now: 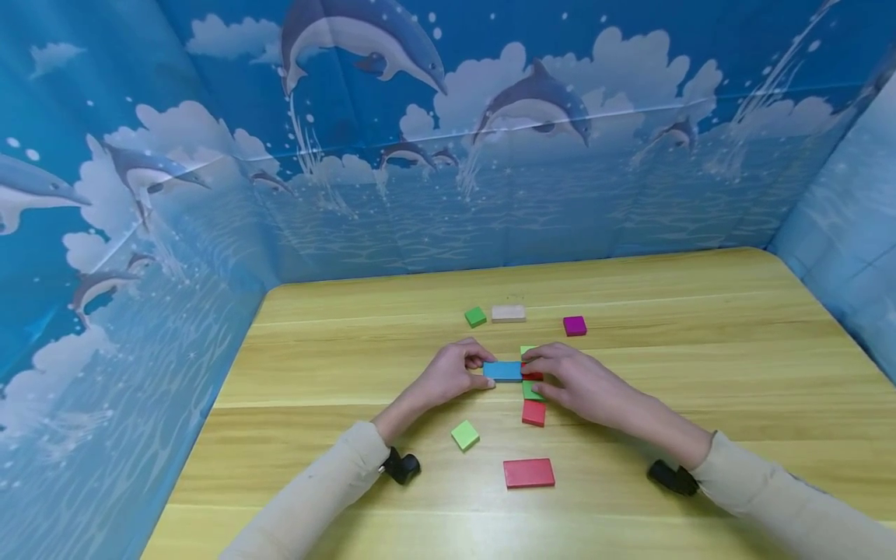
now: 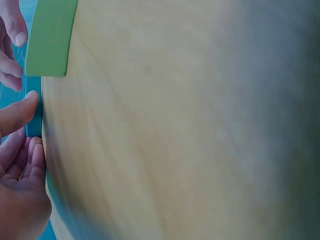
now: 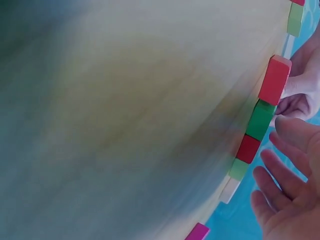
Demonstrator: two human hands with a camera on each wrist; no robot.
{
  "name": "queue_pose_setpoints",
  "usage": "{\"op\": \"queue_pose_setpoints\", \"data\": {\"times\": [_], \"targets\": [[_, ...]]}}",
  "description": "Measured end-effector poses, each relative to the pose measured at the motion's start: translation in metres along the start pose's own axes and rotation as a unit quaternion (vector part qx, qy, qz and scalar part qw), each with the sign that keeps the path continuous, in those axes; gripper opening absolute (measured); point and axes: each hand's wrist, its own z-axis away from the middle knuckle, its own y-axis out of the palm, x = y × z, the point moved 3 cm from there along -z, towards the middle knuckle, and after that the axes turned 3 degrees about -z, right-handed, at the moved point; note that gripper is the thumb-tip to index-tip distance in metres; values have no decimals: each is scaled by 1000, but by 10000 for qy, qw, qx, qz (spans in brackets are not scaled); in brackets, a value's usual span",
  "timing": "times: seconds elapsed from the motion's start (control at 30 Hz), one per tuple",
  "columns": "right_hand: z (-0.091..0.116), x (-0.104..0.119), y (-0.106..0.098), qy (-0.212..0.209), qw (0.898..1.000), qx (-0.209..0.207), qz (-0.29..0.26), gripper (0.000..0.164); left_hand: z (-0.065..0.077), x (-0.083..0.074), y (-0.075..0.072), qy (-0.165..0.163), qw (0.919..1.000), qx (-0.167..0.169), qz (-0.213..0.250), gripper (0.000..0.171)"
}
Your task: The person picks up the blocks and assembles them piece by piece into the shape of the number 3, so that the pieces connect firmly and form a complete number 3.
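Observation:
Near the table's middle, my left hand (image 1: 453, 369) pinches a flat blue block (image 1: 502, 372) by its left end. The left wrist view shows the thumb (image 2: 22, 111) against the block's side. The blue block's right end meets a column of small blocks. That column has a light green block (image 1: 527, 351) at the far end, then a red block (image 1: 533, 376), a green block (image 1: 530, 391) and another red block (image 1: 533, 414). My right hand (image 1: 577, 379) rests its fingertips on the column from the right, its fingers loosely extended and partly covering the blocks.
Farther back lie a green block (image 1: 475, 316), a pale wooden block (image 1: 508, 313) and a purple block (image 1: 575, 326). Nearer me are a light green block (image 1: 465, 435) and a long red block (image 1: 529, 473). A dolphin-printed curtain (image 1: 490, 210) borders the wooden table (image 1: 336, 327).

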Motion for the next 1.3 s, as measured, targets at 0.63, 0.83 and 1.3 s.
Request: {"op": "queue_pose_setpoints", "data": {"times": [0.63,0.83,1.3], "targets": [[-3,-1,2,56,9997,-106,192,28,0,-1,0,-39,10000,19,23,28],[-2,-2,2,65,9997,-153,173,27,0,0,1,-53,10000,31,-4,28],[-3,-9,1,149,9992,-137,-331,24,-4,-7,-2,-9,9988,468,-135,37]]}}
